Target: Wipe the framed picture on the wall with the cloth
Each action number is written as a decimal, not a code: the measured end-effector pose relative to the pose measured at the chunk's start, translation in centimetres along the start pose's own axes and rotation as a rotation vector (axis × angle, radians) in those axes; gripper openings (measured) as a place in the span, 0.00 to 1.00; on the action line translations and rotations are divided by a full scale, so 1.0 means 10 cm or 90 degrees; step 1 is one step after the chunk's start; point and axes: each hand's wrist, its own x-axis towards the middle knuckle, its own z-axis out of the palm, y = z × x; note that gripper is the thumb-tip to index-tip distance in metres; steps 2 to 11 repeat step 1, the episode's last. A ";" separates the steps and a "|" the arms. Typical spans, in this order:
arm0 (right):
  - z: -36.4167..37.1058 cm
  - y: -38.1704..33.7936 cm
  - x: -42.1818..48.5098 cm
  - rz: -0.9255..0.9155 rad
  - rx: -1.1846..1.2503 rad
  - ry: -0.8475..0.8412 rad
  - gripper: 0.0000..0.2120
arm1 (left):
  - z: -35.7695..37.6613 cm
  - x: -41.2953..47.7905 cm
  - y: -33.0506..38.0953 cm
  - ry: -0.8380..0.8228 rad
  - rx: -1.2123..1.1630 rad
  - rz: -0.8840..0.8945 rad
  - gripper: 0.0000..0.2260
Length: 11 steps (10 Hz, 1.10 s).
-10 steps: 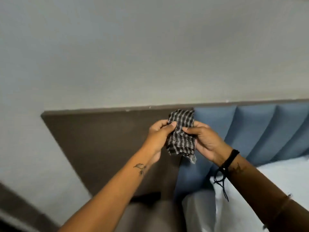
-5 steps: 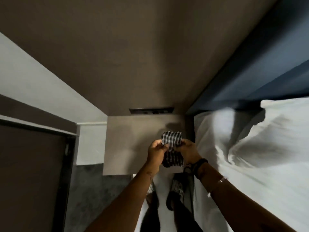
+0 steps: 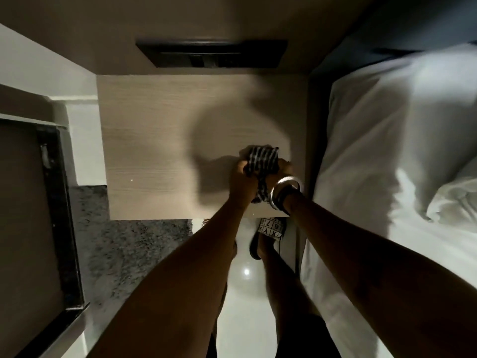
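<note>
A black-and-white checked cloth (image 3: 262,161) is bunched between both my hands, low over the right part of a pale wooden bedside table (image 3: 154,151). My left hand (image 3: 241,180) grips its left side. On the cloth's right side is my right hand (image 3: 281,173), which wears a silver bangle and a dark band at the wrist. A tail of the cloth hangs down between my wrists. No framed picture is in view.
A black switch panel (image 3: 211,54) sits in the brown wall panel behind the table. The bed with white sheets (image 3: 387,151) lies to the right. A dark door frame (image 3: 62,215) and a speckled grey mat (image 3: 124,254) are at the left. My sandalled feet (image 3: 268,236) stand on glossy white floor.
The view has swung down from the wall and headboard to the bedside table and floor. Both hands have kept hold of the cloth and now sit low over the table.
</note>
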 end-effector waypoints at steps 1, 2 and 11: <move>0.01 -0.04 -0.04 -0.035 -0.147 0.046 0.18 | -0.03 -0.07 0.08 0.014 0.046 0.050 0.03; 0.01 -0.04 -0.04 -0.035 -0.147 0.046 0.18 | -0.03 -0.07 0.08 0.014 0.046 0.050 0.03; 0.01 -0.04 -0.04 -0.035 -0.147 0.046 0.18 | -0.03 -0.07 0.08 0.014 0.046 0.050 0.03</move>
